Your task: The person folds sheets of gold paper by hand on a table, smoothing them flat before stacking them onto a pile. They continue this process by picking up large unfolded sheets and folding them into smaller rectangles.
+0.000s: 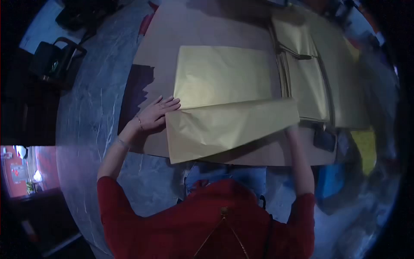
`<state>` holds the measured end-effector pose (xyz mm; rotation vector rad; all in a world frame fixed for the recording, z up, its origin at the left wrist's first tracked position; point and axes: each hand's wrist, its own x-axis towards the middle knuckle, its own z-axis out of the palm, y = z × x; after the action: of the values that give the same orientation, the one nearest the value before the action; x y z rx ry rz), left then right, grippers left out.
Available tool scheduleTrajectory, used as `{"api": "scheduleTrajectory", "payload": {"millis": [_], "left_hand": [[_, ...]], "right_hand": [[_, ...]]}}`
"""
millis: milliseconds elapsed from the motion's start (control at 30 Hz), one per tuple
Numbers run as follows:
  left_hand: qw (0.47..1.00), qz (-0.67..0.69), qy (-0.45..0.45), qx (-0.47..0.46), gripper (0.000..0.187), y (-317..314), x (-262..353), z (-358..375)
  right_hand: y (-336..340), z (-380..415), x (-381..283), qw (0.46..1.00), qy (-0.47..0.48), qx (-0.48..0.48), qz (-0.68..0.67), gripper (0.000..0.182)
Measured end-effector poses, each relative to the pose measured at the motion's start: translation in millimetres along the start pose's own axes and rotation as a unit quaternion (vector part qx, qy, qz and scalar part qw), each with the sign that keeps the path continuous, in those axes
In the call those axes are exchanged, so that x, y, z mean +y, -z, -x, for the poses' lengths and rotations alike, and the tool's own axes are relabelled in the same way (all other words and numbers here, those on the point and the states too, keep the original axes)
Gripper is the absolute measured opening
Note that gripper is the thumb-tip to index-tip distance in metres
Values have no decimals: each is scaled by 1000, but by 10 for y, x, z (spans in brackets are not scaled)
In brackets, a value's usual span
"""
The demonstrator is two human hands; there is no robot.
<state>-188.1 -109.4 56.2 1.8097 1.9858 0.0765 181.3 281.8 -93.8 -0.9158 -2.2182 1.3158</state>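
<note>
A large gold sheet [224,75] lies on the brown table board [159,39], its near part folded over or lifted toward me. My left hand [160,113] rests at the sheet's left edge by the fold, fingers stretched out and pointing right. At the right end of the raised flap is my right hand [293,129], blurred and mostly hidden by the sheet, so its fingers cannot be made out. The flap's near edge slants, lower at the left corner than at the right.
Stacks of folded gold sheets [306,86] lie on the right side of the board. A dark flat object [324,140] sits at the near right edge. A blue item [330,179] and a yellow one [365,149] are beyond it. A chair [54,62] stands far left.
</note>
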Motion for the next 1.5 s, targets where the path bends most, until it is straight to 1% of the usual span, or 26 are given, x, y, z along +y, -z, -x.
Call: {"api": "scheduleTrajectory", "payload": {"millis": [33, 67, 100, 133, 167, 200, 233, 267, 300, 367, 400, 467, 533, 633, 700, 733, 800, 867, 933, 967, 1000, 1067, 1200, 1267, 1333, 1500], "left_hand": [[1000, 9, 8, 2, 50, 16, 9, 34], [995, 40, -31, 83, 43, -219, -153, 35], [995, 33, -47, 81, 43, -246, -85, 32], [986, 82, 0, 147, 36, -264, -8, 33], [968, 133, 48, 210, 30, -282, 52, 16], [969, 129, 36, 207, 30, -332, 92, -13], [944, 158, 83, 278, 25, -399, 123, -60], [910, 187, 132, 346, 24, -417, 188, -105], [911, 187, 128, 344, 24, -420, 247, -95], [884, 240, 257, 308, 25, -323, 424, -65], [871, 212, 231, 380, 29, -462, 411, -75], [873, 211, 263, 353, 30, -502, 489, 2], [871, 211, 303, 325, 30, -549, 599, 93], [862, 223, 309, 335, 32, -567, 804, 220], [834, 253, 399, 286, 31, -521, 1009, 298], [823, 255, 417, 289, 31, -517, 1110, 313], [773, 352, 462, 255, 31, -545, 1247, 419], [736, 367, 497, 275, 29, -776, 1328, 564], [812, 326, 404, 267, 33, -756, 1480, 607], [797, 334, 462, 198, 34, -533, 1521, 571], [787, 337, 476, 202, 34, -579, 1508, 546], [678, 484, 469, 294, 33, -685, 1423, 493], [724, 336, 510, 321, 31, -636, 1277, 277], [748, 306, 515, 288, 30, -665, 1252, 259], [714, 325, 533, 318, 30, -697, 1264, 257], [713, 302, 560, 294, 35, -626, 1233, 229]], "right_hand": [[-117, -188, -43, 986, 112, 100, 70, 35], [-270, -351, -131, 945, 219, 195, 144, 35], [-259, -378, -814, 984, 53, 144, 93, 40], [-200, -388, -1515, 989, -111, 89, 31, 48], [-220, -450, -1548, 989, -122, 79, 25, 48], [-250, -484, -1552, 989, -133, 68, 19, 49], [-399, -505, -1463, 984, -52, 166, 35, 52], [-382, -536, -1441, 983, -53, 174, 34, 52], [-379, -570, -1420, 986, -93, 135, 17, 52], [-306, -596, -1462, 985, -164, 47, 26, 49], [-303, -566, -1428, 985, -164, 47, 28, 49], [-403, -463, -1244, 973, -133, 59, -182, 46], [-465, -440, -926, 977, -133, 50, -161, 43], [-341, -372, -1582, 980, -132, 40, 141, 39], [-361, -453, -1568, 988, -99, 37, 108, 38], [-357, -517, -1493, 984, -135, 15, 119, 37], [-331, -462, -1572, 985, -95, -14, 142, 36], [-275, -356, -1433, 974, -47, -41, 220, 33], [-258, -261, -1476, 984, -68, -30, 164, 32], [-265, -272, -1557, 982, -73, -40, 172, 32], [-266, -263, -1625, 980, -78, -44, 180, 33], [-314, -298, -1679, 979, -44, -46, 192, 33], [-307, -445, -1544, 971, -104, -58, 207, 32], [-335, -506, -1534, 965, -51, -71, 248, 34], [-398, -542, -1618, 954, -83, -56, 283, 40], [-534, -569, -1648, 947, -90, -4, 309, 46]]}}
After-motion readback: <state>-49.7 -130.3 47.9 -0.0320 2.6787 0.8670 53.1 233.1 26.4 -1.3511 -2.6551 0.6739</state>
